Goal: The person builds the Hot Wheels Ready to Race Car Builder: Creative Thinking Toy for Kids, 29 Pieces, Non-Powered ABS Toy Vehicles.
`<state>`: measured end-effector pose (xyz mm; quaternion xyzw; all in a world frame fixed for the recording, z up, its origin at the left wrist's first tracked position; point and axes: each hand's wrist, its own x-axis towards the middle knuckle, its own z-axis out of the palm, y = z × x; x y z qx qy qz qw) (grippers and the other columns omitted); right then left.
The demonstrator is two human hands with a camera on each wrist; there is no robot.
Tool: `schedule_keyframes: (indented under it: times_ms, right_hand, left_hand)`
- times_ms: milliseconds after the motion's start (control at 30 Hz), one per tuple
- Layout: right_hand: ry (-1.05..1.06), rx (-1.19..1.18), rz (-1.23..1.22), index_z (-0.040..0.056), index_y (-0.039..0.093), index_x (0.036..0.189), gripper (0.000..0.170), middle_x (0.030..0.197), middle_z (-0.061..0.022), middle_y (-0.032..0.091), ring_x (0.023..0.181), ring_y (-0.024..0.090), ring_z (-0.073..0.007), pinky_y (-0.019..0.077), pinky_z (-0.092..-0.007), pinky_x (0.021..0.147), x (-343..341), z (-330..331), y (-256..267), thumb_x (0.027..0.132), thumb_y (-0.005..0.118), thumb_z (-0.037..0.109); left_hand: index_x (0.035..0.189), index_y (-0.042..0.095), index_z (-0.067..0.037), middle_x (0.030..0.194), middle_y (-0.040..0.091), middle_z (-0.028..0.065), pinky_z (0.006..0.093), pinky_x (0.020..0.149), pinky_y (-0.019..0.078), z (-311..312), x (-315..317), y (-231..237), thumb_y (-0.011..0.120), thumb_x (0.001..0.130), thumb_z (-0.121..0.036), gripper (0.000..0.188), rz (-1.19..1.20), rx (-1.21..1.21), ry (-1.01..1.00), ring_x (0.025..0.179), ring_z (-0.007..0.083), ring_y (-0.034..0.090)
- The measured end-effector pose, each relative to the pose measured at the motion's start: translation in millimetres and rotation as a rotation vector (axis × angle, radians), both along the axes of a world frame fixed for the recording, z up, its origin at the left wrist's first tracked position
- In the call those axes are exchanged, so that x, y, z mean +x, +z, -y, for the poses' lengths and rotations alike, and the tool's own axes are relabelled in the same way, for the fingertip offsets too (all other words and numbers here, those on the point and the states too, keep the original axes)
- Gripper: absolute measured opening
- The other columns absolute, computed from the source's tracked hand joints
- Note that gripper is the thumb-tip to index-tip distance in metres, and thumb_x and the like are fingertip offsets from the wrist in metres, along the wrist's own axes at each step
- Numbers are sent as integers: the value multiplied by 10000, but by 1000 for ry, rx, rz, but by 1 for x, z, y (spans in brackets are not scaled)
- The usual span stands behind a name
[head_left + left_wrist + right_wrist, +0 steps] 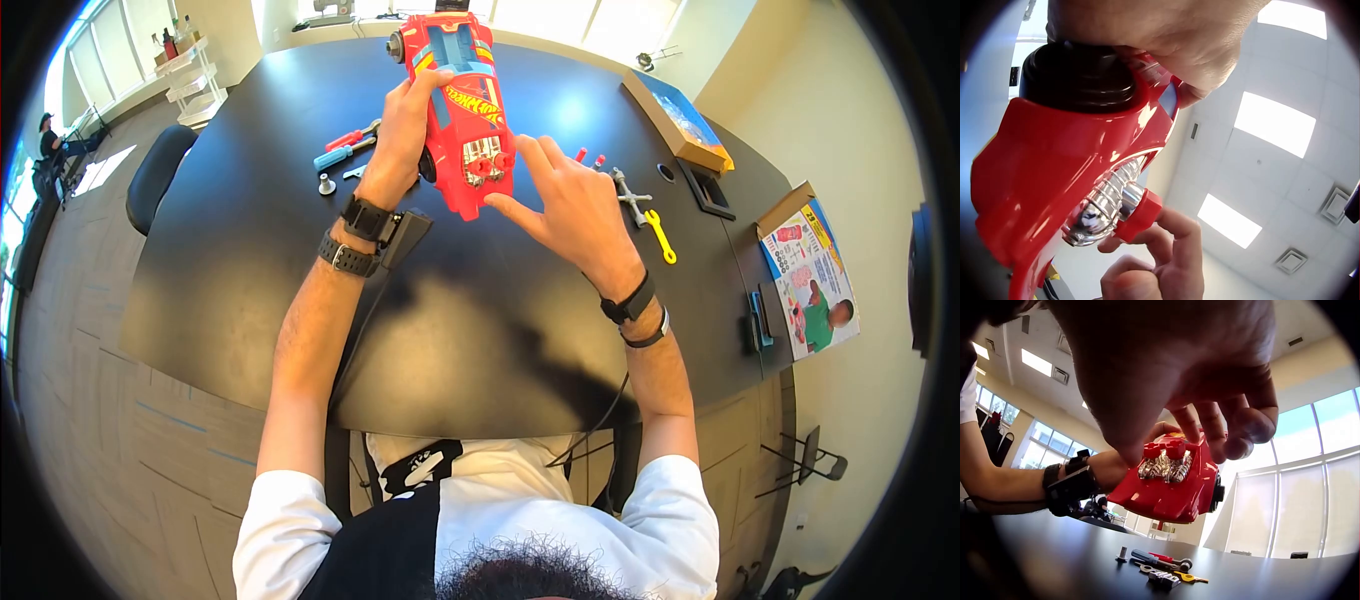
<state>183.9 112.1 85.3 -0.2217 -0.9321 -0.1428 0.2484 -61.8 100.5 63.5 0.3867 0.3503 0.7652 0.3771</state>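
Note:
A red toy car (pixel 447 185) with yellow Hot Wheels lettering is held up above the black table, its front end toward me. My left hand (pixel 402 125) grips it by the side, close to a black wheel (pixel 1079 81). On its hood sits a chrome engine (pixel 1163 467) topped with red pieces (pixel 1175 449). Beside the hood is my right hand (pixel 578 212), thumb and index finger spread along the car's edge. In the left wrist view, fingers of the right hand (pixel 1175 250) lie right at the red engine piece (pixel 1140 215), loosely bent.
Left on the table (pixel 220 270) lie a blue-handled screwdriver (pixel 335 157), a red-handled tool (pixel 345 141) and a small grey peg (pixel 326 185). To the right are a grey cross-shaped wrench (pixel 630 196), a yellow wrench (pixel 660 238), an opened box (pixel 690 125) and a printed package (pixel 812 280).

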Motion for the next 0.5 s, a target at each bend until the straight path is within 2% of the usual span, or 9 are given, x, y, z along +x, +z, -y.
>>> schedule_keyframes:
  times_ms: [67, 133, 167, 233, 267, 333, 500]
  right_hand:
    - [83, 37, -95, 25, 615, 1283, 665, 959, -96, 641, 746, 711, -282, 544, -427, 584, -1, -1, 1, 970, 728, 602]
    - [-114, -78, 183, 23, 615, 1340, 710, 979, -103, 644, 766, 719, -281, 543, -423, 581, 0, -7, -1, 980, 699, 629]
    - [-116, -77, 181, 23, 615, 1340, 710, 979, -103, 644, 766, 719, -281, 543, -423, 581, 0, -5, -2, 980, 699, 629]
    - [64, 8, -104, 23, 621, 1327, 709, 960, -102, 641, 754, 722, -285, 542, -420, 576, -1, -2, -4, 987, 684, 642]
    - [67, 9, -101, 23, 621, 1327, 709, 960, -102, 641, 754, 722, -285, 542, -420, 576, -1, -3, -3, 987, 684, 642]
    - [-9, -8, 59, 19, 613, 1337, 715, 976, -101, 638, 777, 727, -279, 547, -420, 582, 1, -2, -1, 988, 682, 640]
    - [32, 4, -32, 22, 624, 1307, 686, 959, -94, 637, 767, 727, -274, 546, -423, 581, -1, -1, -1, 999, 673, 633]
  left_hand:
    - [1268, 643, 15, 1156, 755, 108, 329, 889, 603, 0, -1, 0, 692, 1000, -365, 468, -33, -8, 10, 993, 184, 756]
    - [1281, 634, 2, 1177, 756, 99, 336, 909, 620, 0, -1, 0, 665, 1019, -368, 454, -66, -19, 15, 1014, 184, 769]
    - [1281, 633, 4, 1175, 756, 99, 336, 909, 621, 0, -1, -1, 663, 1019, -371, 458, -55, -12, 8, 1011, 185, 770]
    - [1282, 631, 5, 1174, 757, 99, 337, 908, 621, -1, 0, 0, 661, 1019, -374, 462, -44, -4, 3, 1008, 186, 771]
    - [1282, 630, 6, 1172, 757, 101, 338, 908, 622, 0, 0, 0, 661, 1018, -375, 465, -47, -7, 7, 1005, 186, 771]
    - [1283, 628, 7, 1171, 757, 102, 338, 908, 622, 1, 0, -1, 661, 1018, -377, 468, -50, -14, 10, 1003, 187, 772]
    - [1276, 633, 7, 1173, 756, 105, 339, 904, 621, 0, 1, 0, 664, 1018, -373, 460, -44, -3, -6, 1016, 187, 767]
